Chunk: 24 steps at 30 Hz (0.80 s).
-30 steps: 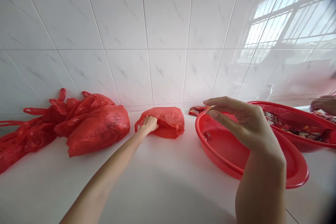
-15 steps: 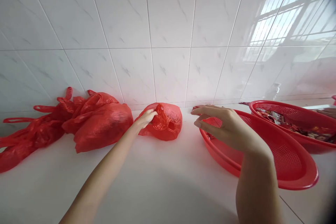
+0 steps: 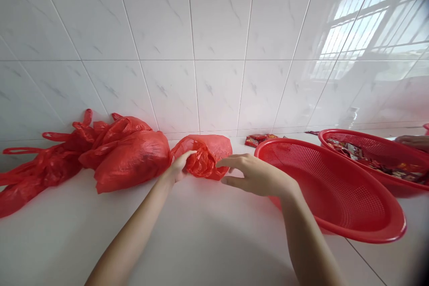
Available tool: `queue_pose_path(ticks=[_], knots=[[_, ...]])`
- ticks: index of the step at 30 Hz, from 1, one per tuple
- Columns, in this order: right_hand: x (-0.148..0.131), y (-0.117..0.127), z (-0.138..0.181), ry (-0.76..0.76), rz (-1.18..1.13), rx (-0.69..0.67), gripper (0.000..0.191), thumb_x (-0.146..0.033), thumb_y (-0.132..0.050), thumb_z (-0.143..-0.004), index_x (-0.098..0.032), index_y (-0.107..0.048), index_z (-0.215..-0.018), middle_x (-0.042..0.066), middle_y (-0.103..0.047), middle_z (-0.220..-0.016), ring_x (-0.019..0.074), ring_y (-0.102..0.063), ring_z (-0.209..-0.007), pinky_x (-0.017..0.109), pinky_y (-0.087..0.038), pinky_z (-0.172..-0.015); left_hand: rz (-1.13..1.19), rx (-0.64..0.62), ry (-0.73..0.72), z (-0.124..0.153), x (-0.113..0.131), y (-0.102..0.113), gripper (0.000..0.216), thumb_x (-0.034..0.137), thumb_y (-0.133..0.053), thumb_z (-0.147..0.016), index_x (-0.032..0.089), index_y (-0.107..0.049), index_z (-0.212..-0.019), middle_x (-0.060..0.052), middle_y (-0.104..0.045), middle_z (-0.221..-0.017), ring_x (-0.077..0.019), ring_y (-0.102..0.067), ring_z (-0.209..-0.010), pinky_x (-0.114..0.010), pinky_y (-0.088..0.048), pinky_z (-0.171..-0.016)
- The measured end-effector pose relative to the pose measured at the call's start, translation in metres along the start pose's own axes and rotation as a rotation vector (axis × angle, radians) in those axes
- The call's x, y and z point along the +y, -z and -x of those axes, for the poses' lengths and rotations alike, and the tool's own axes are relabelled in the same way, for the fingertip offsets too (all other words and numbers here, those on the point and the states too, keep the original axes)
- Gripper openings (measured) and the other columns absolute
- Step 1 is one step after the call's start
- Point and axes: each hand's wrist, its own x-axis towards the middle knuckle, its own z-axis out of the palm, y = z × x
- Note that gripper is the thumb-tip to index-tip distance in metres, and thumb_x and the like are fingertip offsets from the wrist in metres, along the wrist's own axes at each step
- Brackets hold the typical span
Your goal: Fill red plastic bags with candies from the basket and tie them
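Note:
A red plastic bag [image 3: 219, 143] lies on the white counter against the tiled wall, its crumpled mouth facing me. My left hand [image 3: 181, 166] is closed on the left edge of that mouth, with the fingers partly hidden by the film. At the bag's right side is my right hand [image 3: 253, 174], thumb and fingers apart, holding nothing. Its fingertips are close to the bag; whether they touch it I cannot tell. Just right of this hand stands a red perforated basket [image 3: 335, 187], with no items visible inside.
Several filled red bags [image 3: 134, 161] rest along the wall at left. Small red packets [image 3: 258, 139] lie behind the near basket. A second red basket [image 3: 372, 143] holds many wrapped packets at right. Another person's hand [image 3: 414, 141] shows at the far right edge.
My right hand has moved left from over the basket to the bag's right side. My left hand has come slightly lower and left, and the bag's mouth is wider.

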Motion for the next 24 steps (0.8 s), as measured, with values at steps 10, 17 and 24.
queue_pose_path(ticks=[10, 17, 24], knots=[[0.024, -0.028, -0.038, -0.124, -0.108, -0.112, 0.04, -0.059, -0.047, -0.092, -0.022, -0.06, -0.099, 0.004, -0.064, -0.084, 0.0192, -0.058, -0.076, 0.028, -0.04, -0.059, -0.143, -0.196, -0.036, 0.045, 0.008, -0.022, 0.055, 0.039, -0.084, -0.069, 0.028, -0.065, -0.119, -0.007, -0.07, -0.117, -0.0273, -0.064, -0.114, -0.033, -0.052, -0.088], [0.032, -0.032, -0.042, -0.179, -0.153, 0.029, 0.044, -0.063, -0.063, -0.079, -0.022, -0.046, -0.078, -0.004, -0.049, -0.067, 0.0112, -0.042, -0.059, 0.024, -0.028, -0.051, -0.32, -0.161, -0.281, 0.051, 0.016, -0.046, 0.041, 0.047, -0.078, -0.075, 0.029, -0.07, -0.11, -0.006, -0.073, -0.104, -0.0275, -0.068, -0.102, -0.035, -0.054, -0.084], [0.043, -0.026, -0.041, -0.19, -0.22, 0.182, 0.019, -0.033, -0.053, -0.084, -0.021, -0.043, -0.072, -0.004, -0.046, -0.065, 0.0106, -0.041, -0.059, 0.025, -0.03, -0.051, -0.267, -0.214, -0.416, 0.051, 0.019, -0.055, 0.029, 0.042, -0.075, -0.078, 0.026, -0.071, -0.101, -0.004, -0.072, -0.106, -0.028, -0.065, -0.109, -0.036, -0.052, -0.093]])
